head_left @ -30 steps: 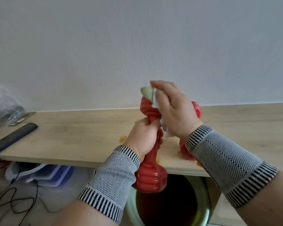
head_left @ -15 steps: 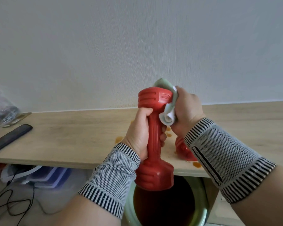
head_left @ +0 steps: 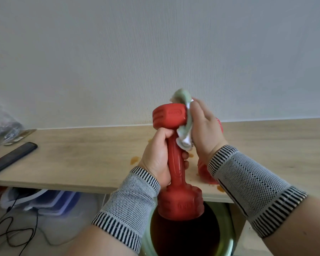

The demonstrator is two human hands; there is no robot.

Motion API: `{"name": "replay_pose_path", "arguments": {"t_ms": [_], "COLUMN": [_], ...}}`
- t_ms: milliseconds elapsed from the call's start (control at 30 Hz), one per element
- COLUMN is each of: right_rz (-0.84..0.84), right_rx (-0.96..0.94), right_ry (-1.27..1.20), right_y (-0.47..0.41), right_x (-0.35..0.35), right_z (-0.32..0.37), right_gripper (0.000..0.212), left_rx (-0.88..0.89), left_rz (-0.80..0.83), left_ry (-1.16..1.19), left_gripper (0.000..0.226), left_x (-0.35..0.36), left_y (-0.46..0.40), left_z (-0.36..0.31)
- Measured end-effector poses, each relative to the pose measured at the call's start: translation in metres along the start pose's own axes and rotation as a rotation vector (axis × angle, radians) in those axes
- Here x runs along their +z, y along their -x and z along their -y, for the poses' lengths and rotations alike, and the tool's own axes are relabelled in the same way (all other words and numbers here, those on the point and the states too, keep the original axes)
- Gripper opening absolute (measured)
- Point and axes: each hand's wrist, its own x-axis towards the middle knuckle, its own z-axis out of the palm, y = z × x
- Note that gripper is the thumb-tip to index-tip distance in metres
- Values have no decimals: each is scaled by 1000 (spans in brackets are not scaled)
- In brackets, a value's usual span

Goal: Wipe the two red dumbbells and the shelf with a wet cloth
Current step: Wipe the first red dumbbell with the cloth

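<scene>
My left hand [head_left: 158, 156] grips the handle of a red dumbbell [head_left: 175, 163], held upright in front of the wooden shelf [head_left: 81, 156]. A pale green and white cloth [head_left: 185, 126] is pressed against the right side of the dumbbell's top head by my right hand [head_left: 205, 130], whose fingers curl around the cloth. The second red dumbbell [head_left: 205, 172] lies on the shelf behind my right wrist and is mostly hidden. Several orange stains [head_left: 134, 160] mark the shelf near it.
A green bucket [head_left: 227, 235] with dark liquid stands below the held dumbbell, under the shelf's front edge. A black remote [head_left: 11, 157] and a clear plastic bag [head_left: 2, 126] lie at the shelf's left end. Cables [head_left: 13, 230] and plastic trays [head_left: 44, 200] sit on the floor.
My right hand has moved the cloth from over the top of the dumbbell head to its right side. The dumbbell has been turned upright and raised a little.
</scene>
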Motion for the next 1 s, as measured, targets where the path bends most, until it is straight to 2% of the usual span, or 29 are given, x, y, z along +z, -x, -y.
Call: {"name": "replay_pose_path", "arguments": {"t_ms": [33,67,100,167,233,300,400,500,667,767,867,1000], "right_rz": [8,27,42,-52,-25,-63,-110,-70,40,100,41,-51], "right_rx": [128,183,274,394,442,450,324,223,-429,-527,-310,248], "right_ry": [-107,-97,-158,-362,-459,-619,-469,-305,403,481,256,-285], "right_y": [0,-3,-5,-7,-8,-8,-7,-2,0,2,3,-2], "right_x": [-3,-5,-2,-2,-1,-3,-2,0,1,3,5,3], "right_z": [0,-5,-3,-8,1,5,6,15,8,7,3,7], "right_gripper": [19,17,26,43,15,24,24,23,40,40,34,25], "left_rx": [7,11,13,25,55,100,157,174,118,59,52,80], "left_rz": [14,30,40,26,-17,-39,-53,-112,-207,-188,-138,-100], "left_ry": [14,19,14,-16,-44,-66,-160,-258,-266,-222,-223,-279], "left_gripper": [33,34,34,36,35,27,25,30,35,32,31,22], "left_x": [1,2,2,3,4,4,1,-1,-4,-3,-4,-8], "left_y": [0,1,1,-1,-2,-2,-1,0,2,6,6,6], "left_z": [-1,-3,-4,-6,-7,-9,-11,-12,-14,-11,-9,-8]}}
